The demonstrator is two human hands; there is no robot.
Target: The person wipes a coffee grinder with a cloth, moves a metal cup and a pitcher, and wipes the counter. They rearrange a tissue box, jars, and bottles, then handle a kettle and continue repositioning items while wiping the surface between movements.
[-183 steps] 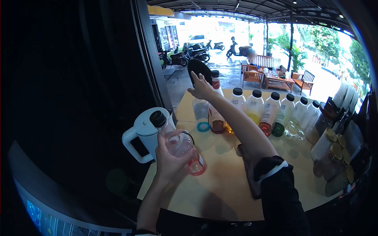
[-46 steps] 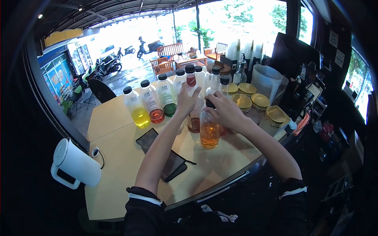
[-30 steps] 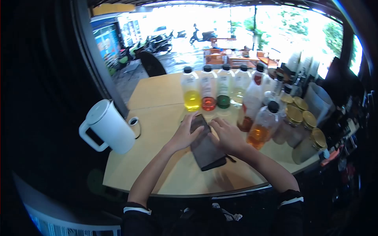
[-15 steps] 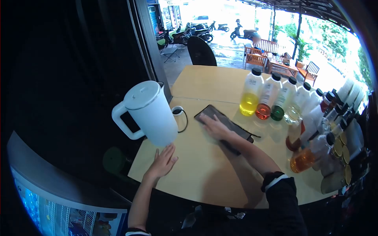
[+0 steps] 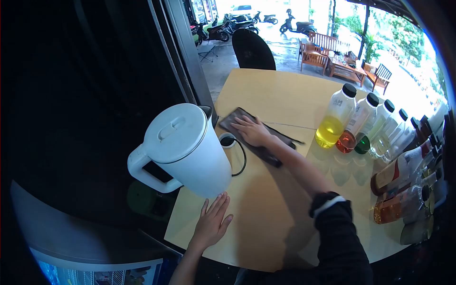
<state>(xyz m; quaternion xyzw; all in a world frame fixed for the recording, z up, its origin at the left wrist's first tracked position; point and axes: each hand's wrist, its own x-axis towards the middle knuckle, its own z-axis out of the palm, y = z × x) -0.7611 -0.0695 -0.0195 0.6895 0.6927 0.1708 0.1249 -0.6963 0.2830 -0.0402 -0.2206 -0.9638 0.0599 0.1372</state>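
Right hand (image 5: pixel 251 132) lies flat, fingers spread, atop dark cloth (image 5: pixel 262 153) on table (image 5: pixel 270 90); left hand (image 5: pixel 212 225) empty, fingers extended, at base of white jug (image 5: pixel 194 152), contact unclear.

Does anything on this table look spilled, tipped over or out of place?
Nothing clearly stands out. I see no spill on the visible tabletop, and the white jug and bottle of yellow liquid seem upright; their slant is probably just wide-lens distortion.

Dark cloth (image 5: pixel 263 152), flat on table (image 5: pixel 275 90); white kettle (image 5: pixel 202 161), upright, lidded
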